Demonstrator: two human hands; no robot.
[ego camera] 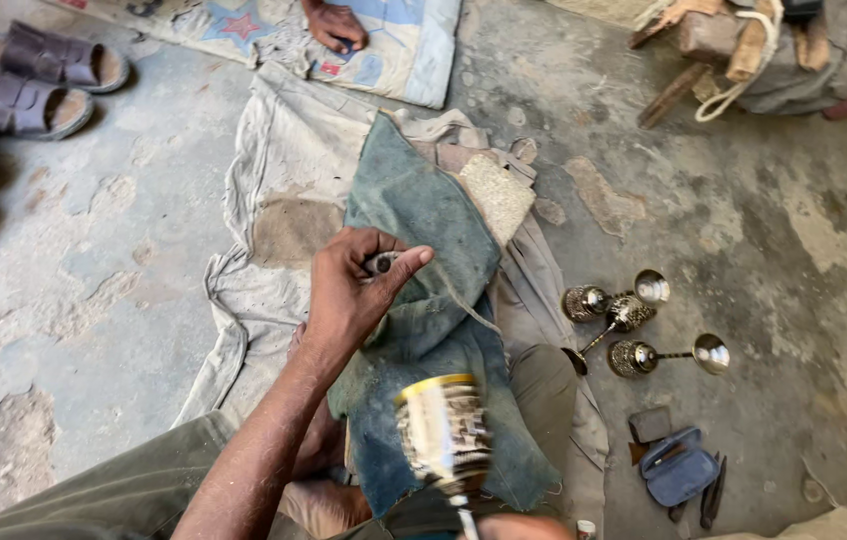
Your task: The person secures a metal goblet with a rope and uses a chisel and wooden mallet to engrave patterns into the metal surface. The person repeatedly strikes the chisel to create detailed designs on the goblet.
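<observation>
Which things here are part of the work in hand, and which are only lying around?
In hand:
left hand pinching a small tool
right hand, barely visible, at the goblet's stem
engraved metal goblet
blue-green cloth over the lap

Lying about:
three finished goblets
sandals
blue pouch
wood scraps

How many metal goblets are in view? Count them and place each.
4. One goblet is held at bottom centre, blurred. Three finished goblets lie on their sides on the floor to the right. Others may be hidden under the cloth.
</observation>
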